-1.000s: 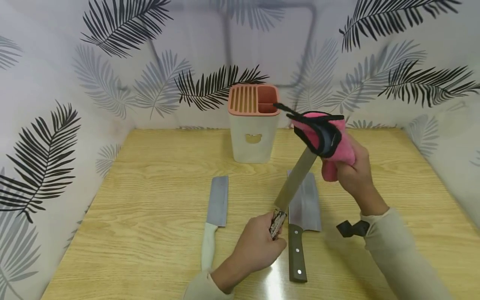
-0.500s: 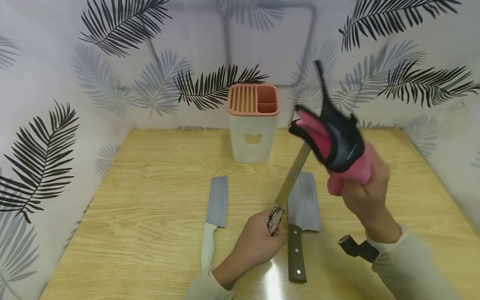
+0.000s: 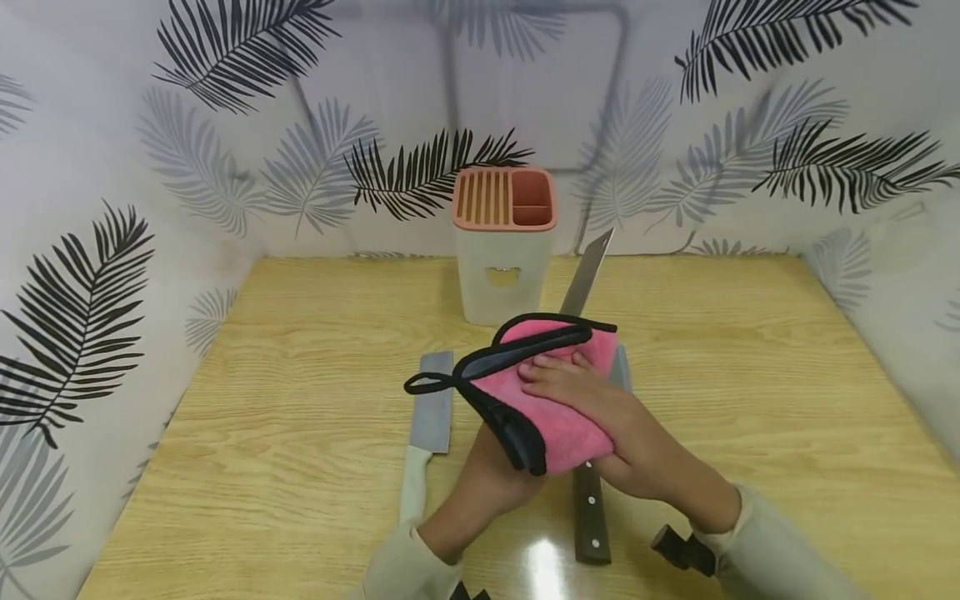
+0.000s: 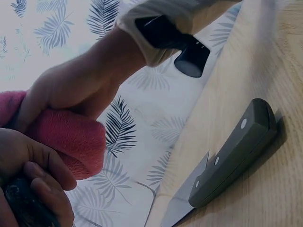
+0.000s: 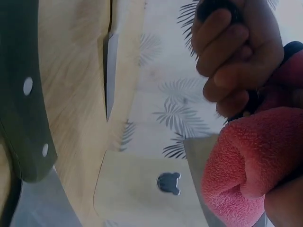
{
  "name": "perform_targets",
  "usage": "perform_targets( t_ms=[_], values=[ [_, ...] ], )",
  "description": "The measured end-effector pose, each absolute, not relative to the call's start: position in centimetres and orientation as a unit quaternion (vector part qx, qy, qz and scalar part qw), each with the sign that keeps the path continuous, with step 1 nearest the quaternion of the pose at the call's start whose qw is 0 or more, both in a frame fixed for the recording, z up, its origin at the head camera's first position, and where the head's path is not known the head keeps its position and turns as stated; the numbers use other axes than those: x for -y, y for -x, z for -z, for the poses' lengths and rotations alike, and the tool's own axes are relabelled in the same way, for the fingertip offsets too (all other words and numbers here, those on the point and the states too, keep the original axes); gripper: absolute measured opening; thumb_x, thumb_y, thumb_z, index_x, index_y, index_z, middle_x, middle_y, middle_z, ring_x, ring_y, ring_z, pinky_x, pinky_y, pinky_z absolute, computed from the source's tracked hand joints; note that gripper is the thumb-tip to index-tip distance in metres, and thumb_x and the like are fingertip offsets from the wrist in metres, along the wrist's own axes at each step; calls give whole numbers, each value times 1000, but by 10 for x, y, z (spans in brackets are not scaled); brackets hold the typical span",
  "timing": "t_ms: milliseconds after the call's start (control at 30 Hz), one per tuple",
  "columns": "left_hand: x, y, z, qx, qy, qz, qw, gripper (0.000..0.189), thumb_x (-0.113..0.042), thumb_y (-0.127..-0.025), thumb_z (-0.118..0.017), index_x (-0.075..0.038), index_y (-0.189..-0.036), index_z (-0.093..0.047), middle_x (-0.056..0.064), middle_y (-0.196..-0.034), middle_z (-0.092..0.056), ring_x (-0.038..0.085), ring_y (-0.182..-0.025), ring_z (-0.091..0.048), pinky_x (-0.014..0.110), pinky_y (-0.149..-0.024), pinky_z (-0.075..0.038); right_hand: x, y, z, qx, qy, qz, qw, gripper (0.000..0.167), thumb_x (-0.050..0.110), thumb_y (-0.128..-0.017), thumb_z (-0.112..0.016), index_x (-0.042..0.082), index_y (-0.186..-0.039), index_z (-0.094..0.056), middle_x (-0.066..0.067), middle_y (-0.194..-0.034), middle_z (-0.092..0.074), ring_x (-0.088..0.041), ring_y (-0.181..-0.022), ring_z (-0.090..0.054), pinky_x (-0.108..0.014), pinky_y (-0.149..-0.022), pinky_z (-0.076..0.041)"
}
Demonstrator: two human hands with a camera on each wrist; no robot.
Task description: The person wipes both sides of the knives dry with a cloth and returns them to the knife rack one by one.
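Observation:
My left hand (image 3: 491,479) grips the handle of a long knife (image 3: 587,271), whose blade points up and away, close over the table. In the right wrist view, the fingers of that hand curl round the dark handle. A pink cloth (image 3: 506,392) with black edging and a hanging loop is folded over the lower blade, held by my right hand (image 3: 596,404). The cloth hides the middle of the knife and part of the left hand. Beneath lies a cleaver (image 3: 592,517) with a dark riveted handle, its blade mostly covered from above.
Left of the hands, a knife with a pale handle (image 3: 430,429) lies flat on the wooden table (image 3: 315,375). A white knife holder (image 3: 498,283) with a slotted orange top stands at the back. Leaf-patterned fabric (image 3: 360,108) hangs behind.
My right hand has come down and left with the cloth, from the blade's upper end to near the handle. The blade tip now shows. The left hand keeps its grip.

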State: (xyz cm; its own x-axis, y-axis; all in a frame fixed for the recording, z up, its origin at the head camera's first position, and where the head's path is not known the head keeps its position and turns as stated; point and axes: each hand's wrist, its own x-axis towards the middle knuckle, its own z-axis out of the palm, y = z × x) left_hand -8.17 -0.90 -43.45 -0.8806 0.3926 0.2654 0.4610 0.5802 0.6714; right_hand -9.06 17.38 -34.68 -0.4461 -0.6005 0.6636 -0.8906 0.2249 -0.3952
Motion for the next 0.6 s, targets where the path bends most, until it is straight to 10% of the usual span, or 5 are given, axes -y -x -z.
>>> perform_targets(
  t_ms=[100,200,467,600],
  values=[
    [4,70,388,839,182,512,-10,42,-15,-81,-70,1,-118,-59,10,-101,-69,19,-91,-67,32,-79,-56,-180,98,346,766,-467,-399,189,47,14,-93,-54,4,-139,-55,-4,-149,-54,-19,-147,-40,-36,-128,-17],
    [1,66,368,835,153,527,-45,9,-5,-74,-64,-8,-80,-58,-5,-65,-52,5,-56,-45,21,-50,-37,-188,107,342,773,-437,-419,188,56,2,-83,-57,6,-139,-55,0,-149,-54,-18,-148,-39,-38,-129,-13],
    [-1,59,368,828,153,531,-91,10,1,-74,-55,-8,-73,-51,-8,-60,-40,2,-48,-32,18,-43,-27,-211,137,332,771,-389,-458,212,79,-14,-58,-49,2,-134,-59,5,-144,-58,-15,-144,-44,-35,-127,-21],
    [-2,55,369,822,150,538,-106,12,1,-73,-55,-11,-75,-52,-9,-59,-39,1,-48,-31,18,-43,-27,-219,144,327,780,-337,-466,246,75,-18,-62,-44,0,-133,-59,12,-141,-59,-8,-140,-48,-27,-121,-30]
  ],
)
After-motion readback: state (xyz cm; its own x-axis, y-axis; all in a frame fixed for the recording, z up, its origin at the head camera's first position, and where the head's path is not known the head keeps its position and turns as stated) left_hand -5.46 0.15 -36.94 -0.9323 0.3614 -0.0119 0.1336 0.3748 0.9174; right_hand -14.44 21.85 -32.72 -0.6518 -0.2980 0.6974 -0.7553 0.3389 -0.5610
